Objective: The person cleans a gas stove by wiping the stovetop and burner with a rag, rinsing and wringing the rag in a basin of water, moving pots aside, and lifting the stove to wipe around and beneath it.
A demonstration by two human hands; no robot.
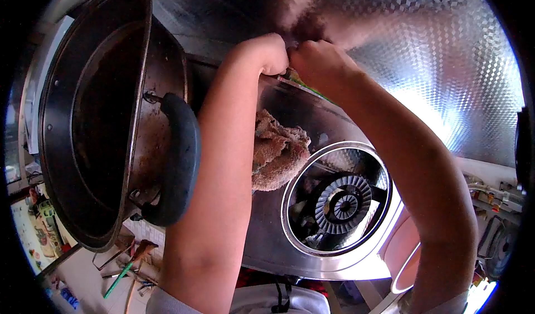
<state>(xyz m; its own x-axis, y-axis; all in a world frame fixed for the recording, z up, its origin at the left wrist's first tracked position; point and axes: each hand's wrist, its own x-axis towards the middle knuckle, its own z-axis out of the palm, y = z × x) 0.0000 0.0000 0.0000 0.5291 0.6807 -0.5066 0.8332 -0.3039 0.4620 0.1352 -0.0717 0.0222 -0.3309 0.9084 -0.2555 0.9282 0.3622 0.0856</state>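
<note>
Silvery embossed foil [462, 63] lines the wall behind the stove [264, 241], and from where I stand I see both bare hands brought close together at its foot, past the back edge of the stovetop. The left hand [272, 54] is curled, its knuckles up and its fingertips turned away from me; the right hand [320, 62] is bent in toward it, fingers folded the same way. I cannot tell what, if anything, either one grips. Just under the right hand shows a thin green-and-yellow edge [304, 84], the thing nearest to both, lying along the rear of the stove; the rest of it is hidden. Work in that tight corner calls, I would say, for small, even finger movements, with the wrists close together and a light hold, so that neither hand drags along the foil. The left forearm deserves care: the big dark pan [100, 135] looms beside it, and the pan's thick handle [191, 158] overlaps it in view, so elbows are best held steady. The right arm arches to the right of the round burner [344, 205], and a rumpled brown cloth [278, 152] lies between burner and left forearm, where a careless sleeve could snag it.
</note>
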